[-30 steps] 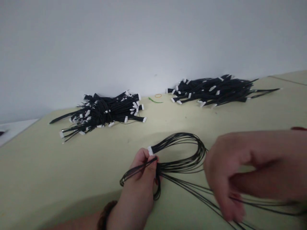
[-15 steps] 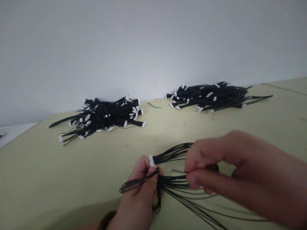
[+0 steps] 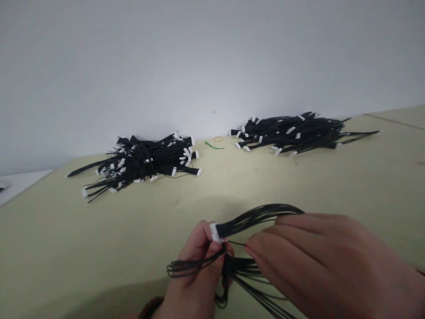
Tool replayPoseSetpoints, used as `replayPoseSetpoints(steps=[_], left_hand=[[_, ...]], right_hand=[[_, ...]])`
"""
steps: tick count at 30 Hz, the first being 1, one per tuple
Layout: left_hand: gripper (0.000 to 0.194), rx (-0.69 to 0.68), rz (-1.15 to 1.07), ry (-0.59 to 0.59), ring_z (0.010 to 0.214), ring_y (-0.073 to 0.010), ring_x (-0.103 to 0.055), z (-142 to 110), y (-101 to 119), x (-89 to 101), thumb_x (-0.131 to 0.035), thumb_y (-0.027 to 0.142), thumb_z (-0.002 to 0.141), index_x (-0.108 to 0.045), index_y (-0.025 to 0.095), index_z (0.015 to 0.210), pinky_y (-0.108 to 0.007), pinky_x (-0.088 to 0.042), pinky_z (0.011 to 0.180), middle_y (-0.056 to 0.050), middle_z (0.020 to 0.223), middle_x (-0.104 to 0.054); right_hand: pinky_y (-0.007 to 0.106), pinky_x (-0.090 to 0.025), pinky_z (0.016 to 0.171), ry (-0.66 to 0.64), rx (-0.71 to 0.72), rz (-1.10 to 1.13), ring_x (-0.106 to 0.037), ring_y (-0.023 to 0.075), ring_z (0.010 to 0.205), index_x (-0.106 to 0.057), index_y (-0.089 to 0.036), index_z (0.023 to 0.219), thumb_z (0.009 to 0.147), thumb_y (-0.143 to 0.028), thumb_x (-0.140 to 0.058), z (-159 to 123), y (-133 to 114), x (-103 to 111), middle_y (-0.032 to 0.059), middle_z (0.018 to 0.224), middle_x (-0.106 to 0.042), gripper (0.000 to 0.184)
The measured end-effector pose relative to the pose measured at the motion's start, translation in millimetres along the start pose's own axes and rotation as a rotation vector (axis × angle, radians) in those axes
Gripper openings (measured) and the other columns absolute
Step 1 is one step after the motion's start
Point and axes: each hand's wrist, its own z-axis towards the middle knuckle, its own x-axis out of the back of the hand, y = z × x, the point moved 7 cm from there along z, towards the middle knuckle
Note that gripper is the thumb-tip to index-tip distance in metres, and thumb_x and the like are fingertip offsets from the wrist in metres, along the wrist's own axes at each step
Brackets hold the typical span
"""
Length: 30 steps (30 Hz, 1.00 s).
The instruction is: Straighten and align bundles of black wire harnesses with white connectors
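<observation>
My left hand (image 3: pixel 195 270) is closed on a black wire harness (image 3: pixel 255 219), low in the middle of the view. Between its thumb and fingers a white connector (image 3: pixel 215 232) faces up, with many black wires running out to the right. Small wire loops (image 3: pixel 189 267) stick out over the left thumb. In a pinch, my right hand (image 3: pixel 299 261) holds a single thin black wire (image 3: pixel 236 243) near its end. That wire's tip is right beside the white connector; whether it sits inside cannot be made out. The right hand covers part of the harness.
Behind, against the pale wall, a tied bundle of black harnesses (image 3: pixel 146 157) lies on the left. A looser pile (image 3: pixel 292 133) lies on the right. Between them are a green strip (image 3: pixel 214 145) and a rubber band (image 3: pixel 218 139) on the yellowish table (image 3: pixel 133 230).
My right hand has come in from the right, turned over and brought a single wire's end to the connector. My left hand keeps its hold on the harness.
</observation>
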Motion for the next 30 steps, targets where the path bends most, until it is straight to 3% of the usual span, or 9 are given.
replayPoseSetpoints(steps=[4, 12, 21, 25, 30], left_hand=[[0.013, 0.001, 0.025, 0.002, 0.059, -0.0080, -0.039, 0, 1, 1.4, -0.064, 0.035, 0.077, -0.061, 0.024, 0.084, -0.017, -0.034, 0.055, 0.004, 0.066, -0.048], [0.015, 0.001, 0.005, 0.031, 0.055, -0.0074, -0.039, 0, 6, -2.8, -0.068, 0.033, 0.074, -0.060, 0.021, 0.071, -0.017, -0.033, 0.052, 0.004, 0.062, -0.050], [0.023, 0.014, 0.033, 0.068, 0.055, -0.0082, -0.039, 0, 9, -1.5, -0.072, 0.038, 0.068, -0.058, 0.020, 0.068, -0.018, -0.035, 0.053, 0.004, 0.061, -0.046], [0.023, -0.012, 0.079, 0.072, 0.061, -0.0098, -0.041, 1, 11, 0.4, -0.070, 0.038, 0.070, -0.056, 0.020, 0.069, -0.019, -0.037, 0.056, 0.002, 0.068, -0.049], [0.026, -0.056, 0.235, 0.061, 0.056, -0.0100, -0.035, 0, 17, -0.8, -0.063, 0.042, 0.075, -0.053, 0.020, 0.066, -0.019, -0.034, 0.051, 0.003, 0.061, -0.043]], right_hand=[[0.031, -0.024, 0.049, 0.003, 0.002, 0.004, -0.042, 0.0150, 0.049, -0.049, -0.022, 0.068, 0.094, -0.015, -0.026, -1, -2, 0, -0.0042, 0.060, -0.051, 0.035], [0.031, -0.026, 0.049, 0.021, 0.016, -0.026, -0.044, 0.0146, 0.050, -0.050, -0.021, 0.072, 0.091, -0.012, -0.031, -3, -2, 0, -0.0040, 0.061, -0.052, 0.028], [0.029, -0.030, 0.049, -0.053, 0.040, -0.039, -0.046, 0.0148, 0.052, -0.053, -0.020, 0.074, 0.078, -0.007, -0.045, 1, -5, -2, -0.0030, 0.064, -0.055, 0.016], [0.029, -0.033, 0.051, -0.067, 0.062, -0.065, -0.049, 0.0155, 0.054, -0.056, -0.019, 0.077, 0.075, -0.006, -0.047, 0, -9, -4, -0.0025, 0.065, -0.057, 0.017], [0.030, -0.031, 0.050, -0.008, 0.061, -0.082, -0.047, 0.0159, 0.054, -0.056, -0.019, 0.078, 0.079, -0.003, -0.039, 0, -9, 1, -0.0020, 0.064, -0.055, 0.024]])
